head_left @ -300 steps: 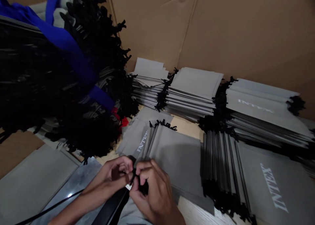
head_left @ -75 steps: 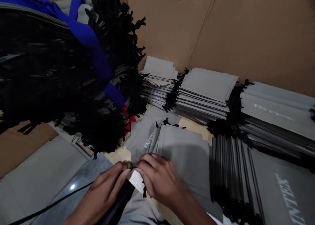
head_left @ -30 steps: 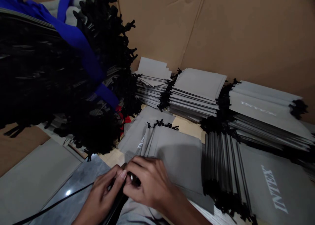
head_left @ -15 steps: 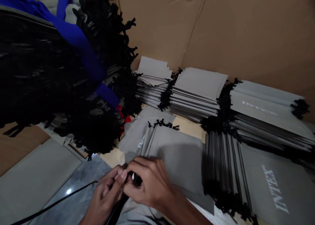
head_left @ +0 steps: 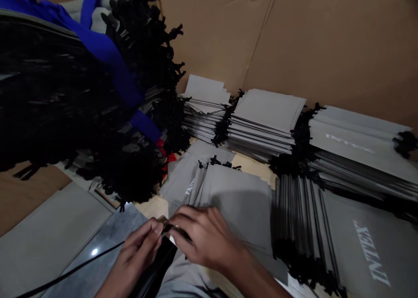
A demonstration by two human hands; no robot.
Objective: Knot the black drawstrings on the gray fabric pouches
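My left hand (head_left: 142, 245) is closed, with thumb and forefinger pinching one end of a dark, narrow strip (head_left: 176, 231). From the other side my right hand (head_left: 204, 233) has its fingers curled over the same strip. A brownish bit shows at the left fingertips, and the strip's exact kind cannot be made out. A thin black cord (head_left: 78, 265) runs from the lower left up to my left hand, where its end is hidden. Just beyond my right hand leans a bundle of flat grey pieces (head_left: 237, 198) with black knotted ties along the top.
Grey stacks with black knotted ties (head_left: 267, 108) line the brown cardboard wall (head_left: 326, 41). To the right lies a grey piece printed INTEX (head_left: 388, 241). A big black-tied pile with a blue strap (head_left: 98, 45) fills the upper left. Grey sheets (head_left: 48, 237) lie lower left.
My hands have drawn slightly apart, the left shifting left and down. More of the dark strip now shows between them. The view has moved a little; the stacks stay put.
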